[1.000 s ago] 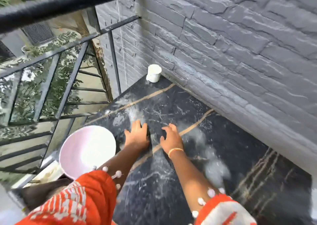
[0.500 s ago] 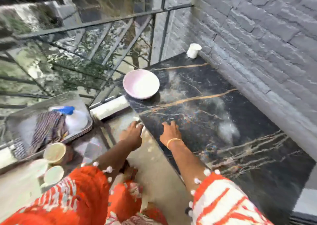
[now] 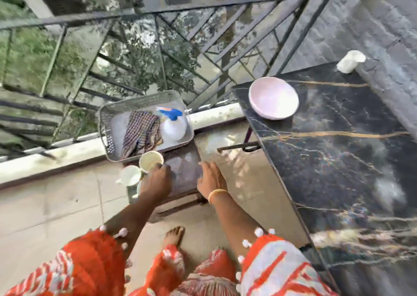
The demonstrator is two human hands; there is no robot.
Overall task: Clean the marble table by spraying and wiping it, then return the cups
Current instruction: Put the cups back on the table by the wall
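Observation:
The black marble table (image 3: 338, 155) with gold veins fills the right side, with pale wet smears on it. A pink bowl (image 3: 273, 97) sits near its far left corner and a white cup (image 3: 350, 64) lies tilted at the far corner by the wall. Left of the table, a cream cup (image 3: 150, 160) and a white cup (image 3: 130, 175) stand on a low dark stool (image 3: 185, 171). My left hand (image 3: 158, 179) is over the cups, fingertips at the cream cup's rim, partly hiding a third cup. My right hand (image 3: 211, 179) hovers open over the stool.
A grey mesh tray (image 3: 108, 124) on the stool's far side holds a checked cloth (image 3: 141, 134) and a white spray bottle with a blue trigger (image 3: 172, 124). A metal railing (image 3: 158, 47) and a white ledge run behind. My bare foot (image 3: 173, 236) stands on the tiled floor.
My view has swung left from the table to the stool. Both hands left the table edge; the left hand moved onto the cups and the right hand came over the stool.

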